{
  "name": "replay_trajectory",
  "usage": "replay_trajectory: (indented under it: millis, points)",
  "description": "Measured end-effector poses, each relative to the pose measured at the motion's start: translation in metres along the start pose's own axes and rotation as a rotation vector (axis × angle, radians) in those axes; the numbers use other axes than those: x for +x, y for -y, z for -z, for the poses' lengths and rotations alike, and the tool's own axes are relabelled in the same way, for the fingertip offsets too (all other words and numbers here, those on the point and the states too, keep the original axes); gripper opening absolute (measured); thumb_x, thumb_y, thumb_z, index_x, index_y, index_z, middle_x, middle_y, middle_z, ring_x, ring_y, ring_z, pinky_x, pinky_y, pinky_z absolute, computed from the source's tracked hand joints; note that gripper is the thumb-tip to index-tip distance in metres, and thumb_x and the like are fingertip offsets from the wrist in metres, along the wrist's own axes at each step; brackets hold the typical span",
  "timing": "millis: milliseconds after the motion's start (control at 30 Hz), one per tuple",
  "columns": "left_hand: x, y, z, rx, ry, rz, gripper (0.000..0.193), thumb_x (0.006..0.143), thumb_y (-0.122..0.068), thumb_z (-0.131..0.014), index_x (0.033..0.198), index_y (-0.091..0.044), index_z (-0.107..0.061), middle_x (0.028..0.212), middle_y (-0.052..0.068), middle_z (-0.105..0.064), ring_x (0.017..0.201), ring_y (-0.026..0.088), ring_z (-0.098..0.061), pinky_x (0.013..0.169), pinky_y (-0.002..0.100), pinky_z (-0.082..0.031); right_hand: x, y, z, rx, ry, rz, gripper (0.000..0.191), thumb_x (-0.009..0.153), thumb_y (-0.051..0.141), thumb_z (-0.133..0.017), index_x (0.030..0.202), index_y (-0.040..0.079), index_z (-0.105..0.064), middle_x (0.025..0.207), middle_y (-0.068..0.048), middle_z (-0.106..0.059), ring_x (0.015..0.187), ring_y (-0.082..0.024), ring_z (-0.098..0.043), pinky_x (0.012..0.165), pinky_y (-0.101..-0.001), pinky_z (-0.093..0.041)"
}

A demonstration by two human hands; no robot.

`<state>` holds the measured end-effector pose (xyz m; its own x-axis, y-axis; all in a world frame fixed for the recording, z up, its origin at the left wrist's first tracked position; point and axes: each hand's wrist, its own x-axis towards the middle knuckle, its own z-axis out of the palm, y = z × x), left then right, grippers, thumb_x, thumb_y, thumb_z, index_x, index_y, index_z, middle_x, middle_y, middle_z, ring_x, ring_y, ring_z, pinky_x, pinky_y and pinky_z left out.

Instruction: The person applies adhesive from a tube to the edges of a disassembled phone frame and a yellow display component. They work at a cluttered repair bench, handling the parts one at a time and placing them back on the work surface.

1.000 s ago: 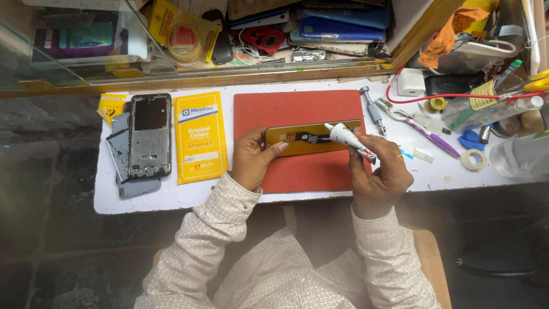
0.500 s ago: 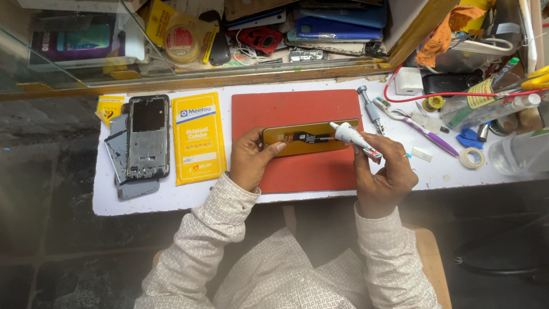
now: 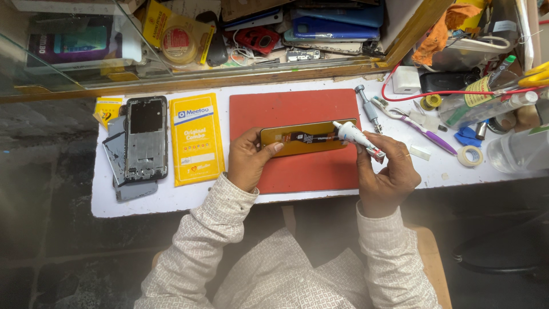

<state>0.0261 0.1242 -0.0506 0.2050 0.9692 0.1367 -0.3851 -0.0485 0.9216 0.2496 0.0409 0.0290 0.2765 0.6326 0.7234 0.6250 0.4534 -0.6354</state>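
Overhead, the left hand [image 3: 247, 161] steadies a gold phone panel [image 3: 303, 138] on the red mat [image 3: 297, 171]; the right hand [image 3: 389, 171] pinches a white glue tube [image 3: 355, 137]. Left of the mat lies a flat yellow packet [image 3: 197, 139].

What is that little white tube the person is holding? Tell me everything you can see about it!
The small white tube looks like soft squeezable plastic, with a narrow tip at one end and a red, flattened tail at the other. It lies slanted, its tip pointing up-left, at or just above the right end of the gold-coloured phone part on the red mat. The right hand pinches its tail end between thumb and fingers. Whether anything is coming out cannot be seen.
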Motion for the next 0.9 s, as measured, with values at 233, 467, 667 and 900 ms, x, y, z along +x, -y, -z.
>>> replay_trajectory:
  millis: [233,467,667,900]
  points:
    - [0.000,0.000,0.000,0.023,-0.011,0.000,0.022,0.091,0.004,-0.074,0.112,-0.001,-0.071,0.103,0.005,-0.075,0.092,0.009,-0.066,0.088,0.026,-0.059,0.001,-0.003,0.002,-0.006,-0.015,0.001,0.028,0.095,-0.009,-0.078,0.120,0.000,-0.069,0.115,-0.015,-0.074,0.106,-0.021,-0.070,0.089,-0.0287,-0.056]
    - [0.000,-0.002,-0.001,0.021,-0.018,0.007,0.023,0.090,0.004,-0.074,0.112,-0.002,-0.072,0.103,0.004,-0.076,0.092,0.009,-0.066,0.087,0.025,-0.058,0.001,-0.005,0.005,-0.016,-0.021,0.008,0.029,0.095,-0.010,-0.078,0.121,0.000,-0.070,0.116,-0.015,-0.074,0.108,-0.021,-0.071,0.088,-0.0282,-0.056]
    - [0.000,-0.002,0.000,0.029,-0.015,-0.004,0.023,0.090,0.004,-0.074,0.112,-0.002,-0.072,0.102,0.004,-0.075,0.091,0.008,-0.065,0.086,0.025,-0.057,0.001,-0.007,0.009,-0.032,-0.029,0.010,0.029,0.095,-0.010,-0.078,0.121,0.001,-0.070,0.116,-0.015,-0.074,0.106,-0.020,-0.071,0.083,-0.0265,-0.055]
    - [0.000,-0.003,0.000,0.019,-0.011,0.003,0.023,0.090,0.003,-0.075,0.112,-0.002,-0.072,0.101,0.003,-0.075,0.090,0.007,-0.065,0.085,0.024,-0.057,0.001,-0.011,0.011,-0.030,-0.052,-0.007,0.027,0.097,-0.011,-0.077,0.121,0.000,-0.070,0.115,-0.014,-0.074,0.103,-0.018,-0.071,0.079,-0.0254,-0.055]
